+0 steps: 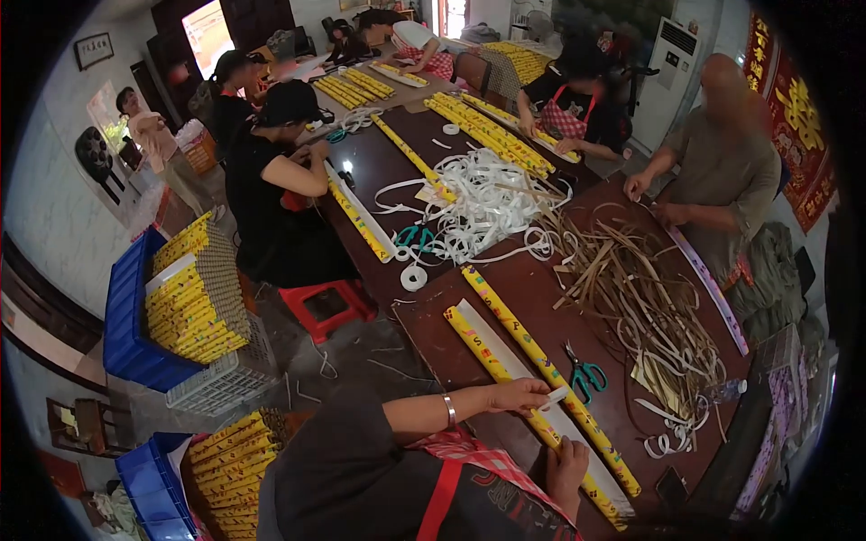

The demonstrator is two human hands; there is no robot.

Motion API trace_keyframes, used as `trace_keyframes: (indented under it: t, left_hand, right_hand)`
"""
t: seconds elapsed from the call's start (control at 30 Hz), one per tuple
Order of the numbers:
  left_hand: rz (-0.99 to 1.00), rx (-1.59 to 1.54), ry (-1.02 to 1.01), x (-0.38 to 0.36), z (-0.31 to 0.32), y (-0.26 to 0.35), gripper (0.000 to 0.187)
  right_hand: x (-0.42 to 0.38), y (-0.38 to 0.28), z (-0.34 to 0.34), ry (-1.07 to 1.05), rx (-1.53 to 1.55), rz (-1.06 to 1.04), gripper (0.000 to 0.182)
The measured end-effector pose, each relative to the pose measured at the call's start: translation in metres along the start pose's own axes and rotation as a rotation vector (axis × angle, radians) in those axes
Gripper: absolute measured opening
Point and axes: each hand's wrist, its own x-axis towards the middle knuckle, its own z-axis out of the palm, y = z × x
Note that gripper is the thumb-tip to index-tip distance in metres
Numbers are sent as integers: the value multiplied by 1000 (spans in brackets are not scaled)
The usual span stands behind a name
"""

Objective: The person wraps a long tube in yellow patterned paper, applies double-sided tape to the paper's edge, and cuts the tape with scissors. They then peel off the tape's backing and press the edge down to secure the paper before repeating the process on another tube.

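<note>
A long yellow patterned strip (484, 347) with a white inner face lies lengthwise on the table in front of me. My left hand (521, 397), with a metal bracelet at the wrist, pinches a short white tape piece (554, 396) above it. Lower down, my right hand (566, 462) is closed on the same strip's edge; its fingertips are partly hidden. Alongside lies a second yellow patterned strip (519, 332). Just to its right are scissors with teal handles (588, 379).
Brown peeled strips (631, 298) and tangled white tape (487, 203) pile up on the table (532, 288). A tape roll (413, 277) lies left of them. Blue crates (126, 307) of yellow strips and a red stool (327, 311) stand at left. Several people work around the table.
</note>
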Motion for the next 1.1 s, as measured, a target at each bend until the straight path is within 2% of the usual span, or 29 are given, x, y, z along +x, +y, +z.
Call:
trace_keyframes:
  t: [0.07, 0.1, 0.2, 0.27, 0.33, 0.5, 0.53, 0.6, 0.63, 0.7, 0.73, 0.8, 0.87, 1.1]
  left_hand:
    - [6, 33, 9, -3, 1, -3, 31]
    - [-64, 66, -7, -2, -2, -3, 32]
    - [-30, 33, -33, -12, 10, 9, 30]
    - [-16, -99, -177, -4, 4, 0, 30]
    - [-59, -112, -125, 3, 17, 5, 29]
    - [-120, -261, -284, 26, 22, -9, 34]
    - [-137, -282, -246, 30, 24, -14, 35]
    - [-127, -389, -301, 38, 26, -19, 38]
    - [-130, -402, -265, 37, 33, -20, 44]
    - [-119, -414, -348, 42, 33, -25, 48]
    - [-154, -458, -368, 44, 33, -27, 42]
    - [-180, -500, -409, 46, 34, -23, 40]
    - [-197, -410, -354, 44, 34, -20, 53]
    - [-236, -359, -384, 43, 34, -9, 60]
  right_hand:
    - [-3, 4, 4, 46, 30, -57, 39]
    - [-5, 2, 3, 40, 30, -33, 39]
    - [-6, -10, 2, 38, 31, 2, 37]
    - [-6, -21, 2, 58, 19, 4, 36]
    - [-8, -23, 5, 49, 21, 20, 35]
    - [-13, -30, 10, 37, -4, 79, 34]
    - [-12, -31, 8, 30, -3, 71, 35]
    - [-11, -34, 8, 23, -35, 83, 35]
    - [-10, -37, 5, 43, -44, 78, 35]
    - [-11, -38, 10, 61, -60, 84, 36]
    - [-11, -40, 7, 61, -50, 88, 36]
    - [-13, -42, 7, 62, -80, 106, 35]
    - [-13, -42, 8, 118, -53, 84, 32]
    - [-30, -35, -2, 96, -20, 198, 34]
